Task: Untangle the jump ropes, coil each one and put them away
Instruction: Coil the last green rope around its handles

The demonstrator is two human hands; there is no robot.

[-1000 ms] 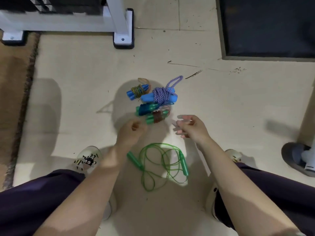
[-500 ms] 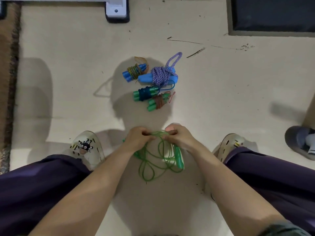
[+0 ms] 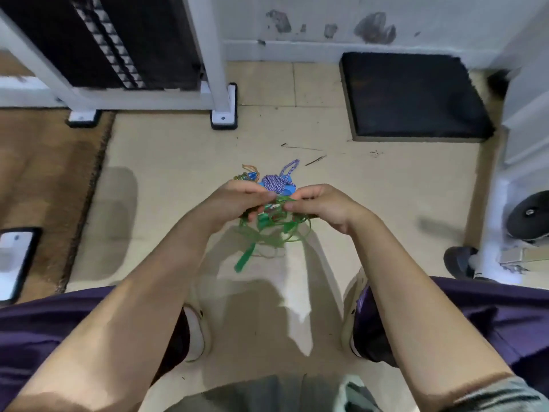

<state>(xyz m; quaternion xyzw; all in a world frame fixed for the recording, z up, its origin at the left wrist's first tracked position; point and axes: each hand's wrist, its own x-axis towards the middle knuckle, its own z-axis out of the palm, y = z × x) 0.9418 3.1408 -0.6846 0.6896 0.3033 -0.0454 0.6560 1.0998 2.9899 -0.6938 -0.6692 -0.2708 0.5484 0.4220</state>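
Head view, looking down past my forearms to the floor (image 3: 166, 150). My left hand (image 3: 237, 200) and right hand (image 3: 320, 205) meet in front of me, fingers curled, each pinching the green jump rope (image 3: 276, 230) at the top of its tangle. Half a second ago the same rope lay in loose loops on the floor between my feet, with both hands just closing on it; now it is lifted clear, its loops bunched below my knuckles. One green handle (image 3: 245, 260) hangs down from the bundle, tilted toward my left; the second handle cannot be picked out in the blur.

Beyond my fingers, partly hidden by them, lies the pile of coiled ropes: the purple-and-white braided rope (image 3: 277, 181) wound on blue handles, and a smaller bundle with blue handles (image 3: 248, 175) just to its left. They lie where they did earlier on the floor.

The view has tilted upward since the earlier frame: the white metal frame (image 3: 214, 72), the dark mat (image 3: 410, 96) and the base of the wall (image 3: 326, 28) now show in full. A brown carpet (image 3: 47, 173) borders the floor on my left.
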